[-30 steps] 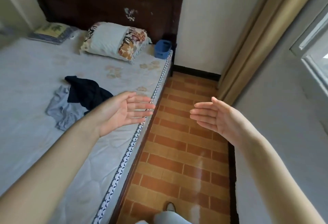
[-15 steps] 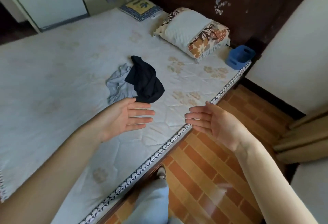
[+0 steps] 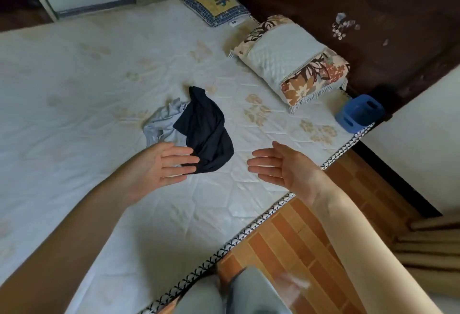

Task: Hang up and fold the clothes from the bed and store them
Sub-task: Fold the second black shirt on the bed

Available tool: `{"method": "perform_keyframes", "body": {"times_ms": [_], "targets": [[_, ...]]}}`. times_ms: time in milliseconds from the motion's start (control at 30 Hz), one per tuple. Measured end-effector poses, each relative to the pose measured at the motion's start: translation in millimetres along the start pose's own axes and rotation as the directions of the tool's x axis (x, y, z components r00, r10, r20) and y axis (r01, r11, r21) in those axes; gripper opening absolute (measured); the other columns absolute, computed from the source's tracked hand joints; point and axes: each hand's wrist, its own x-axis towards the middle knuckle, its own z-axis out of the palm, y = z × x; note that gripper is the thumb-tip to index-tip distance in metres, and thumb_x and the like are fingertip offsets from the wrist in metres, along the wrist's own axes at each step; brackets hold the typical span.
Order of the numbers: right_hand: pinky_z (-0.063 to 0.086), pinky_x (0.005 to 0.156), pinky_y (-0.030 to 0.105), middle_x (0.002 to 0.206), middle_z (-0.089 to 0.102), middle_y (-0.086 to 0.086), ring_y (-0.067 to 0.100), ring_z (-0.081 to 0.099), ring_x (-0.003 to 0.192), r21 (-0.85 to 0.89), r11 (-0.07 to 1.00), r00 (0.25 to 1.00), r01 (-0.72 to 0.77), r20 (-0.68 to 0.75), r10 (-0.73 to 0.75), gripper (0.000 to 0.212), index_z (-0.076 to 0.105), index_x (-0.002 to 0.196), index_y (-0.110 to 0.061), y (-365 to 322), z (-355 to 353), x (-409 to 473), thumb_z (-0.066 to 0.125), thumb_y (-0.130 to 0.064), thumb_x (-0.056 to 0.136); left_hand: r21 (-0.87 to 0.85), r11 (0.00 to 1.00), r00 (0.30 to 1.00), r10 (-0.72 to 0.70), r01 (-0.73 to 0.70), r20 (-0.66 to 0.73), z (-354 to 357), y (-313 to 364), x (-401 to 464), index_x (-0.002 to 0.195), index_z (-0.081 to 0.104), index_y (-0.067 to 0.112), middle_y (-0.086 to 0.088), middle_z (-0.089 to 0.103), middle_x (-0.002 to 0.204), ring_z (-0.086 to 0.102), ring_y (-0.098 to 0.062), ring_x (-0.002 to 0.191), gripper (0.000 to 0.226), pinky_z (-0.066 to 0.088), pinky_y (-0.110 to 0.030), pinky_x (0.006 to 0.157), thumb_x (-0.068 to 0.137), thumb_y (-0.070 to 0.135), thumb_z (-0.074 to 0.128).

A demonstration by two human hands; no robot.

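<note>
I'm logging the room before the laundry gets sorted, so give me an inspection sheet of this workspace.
Surface: white quilted mattress with a patterned edge trim, lying bare.
Job's things: dark navy garment crumpled, lying partly over a light grey garment.
Clutter: floral pillow and a blue-and-yellow cushion near the headboard; blue plastic container at the mattress corner.
Grippers: left hand and right hand both open, palms facing each other above the mattress, holding nothing.
Cables: nothing seen.
Surroundings: dark headboard, brick-pattern floor, white wall.
</note>
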Motion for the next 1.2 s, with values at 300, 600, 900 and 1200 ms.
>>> {"method": "perform_keyframes", "body": {"times_ms": [300, 600, 900, 1200], "targets": [[0.052, 0.094, 0.035, 0.108, 0.074, 0.011, 0.023, 0.071, 0.103, -0.149, 0.982, 0.983, -0.119, 0.125, 0.138, 0.042, 0.068, 0.111, -0.007, -32.7, -6.4, 128.8, 0.037, -0.035, 0.106, -0.116, 0.993, 0.997, 0.014, -0.023, -0.081, -34.7, 1.8, 82.4, 0.128, 0.055, 0.005, -0.012, 0.067, 0.123, 0.064, -0.026, 0.115, 0.039, 0.053, -0.034, 0.095, 0.105, 0.022, 0.028], [0.051, 0.099, 0.033, 0.114, 0.072, 0.011, 0.021, 0.068, 0.109, -0.346, 0.916, 0.965, -0.203, 0.090, 0.247, 0.036, 0.069, 0.111, -0.007, -21.0, -13.1, 312.8, 0.043, -0.031, 0.105, -0.042, 0.982, 0.896, -0.187, 0.187, -0.403, -22.1, -1.1, 218.1, 0.124, 0.056, 0.004, -0.011, 0.064, 0.124, 0.058, -0.026, 0.118, 0.028, 0.042, -0.042, 0.108, 0.104, 0.017, 0.041], [0.046, 0.104, 0.033, 0.132, 0.062, 0.011, 0.023, 0.058, 0.123, -0.444, 0.782, 0.871, -0.437, 0.008, 0.491, 0.035, 0.059, 0.129, -0.001, 43.5, 8.3, 453.4, 0.051, -0.022, 0.102, 0.163, 0.937, 0.848, -0.193, 0.308, -0.493, -44.2, -86.7, 365.1, 0.133, 0.054, 0.013, -0.007, 0.059, 0.124, 0.057, -0.022, 0.115, 0.042, 0.046, -0.032, 0.098, 0.092, 0.013, 0.063], [0.056, 0.084, 0.034, 0.121, 0.060, 0.012, 0.024, 0.063, 0.108, -0.370, 0.762, 0.837, -0.532, -0.092, 0.540, 0.037, 0.053, 0.123, -0.005, 140.2, 0.2, 518.8, 0.063, -0.026, 0.095, 0.662, 0.647, 0.875, -0.018, 0.379, -0.484, -60.8, -176.8, 443.1, 0.151, 0.029, 0.017, -0.011, 0.032, 0.150, 0.038, -0.031, 0.133, 0.079, 0.043, -0.043, 0.102, 0.083, 0.012, 0.068]]}}
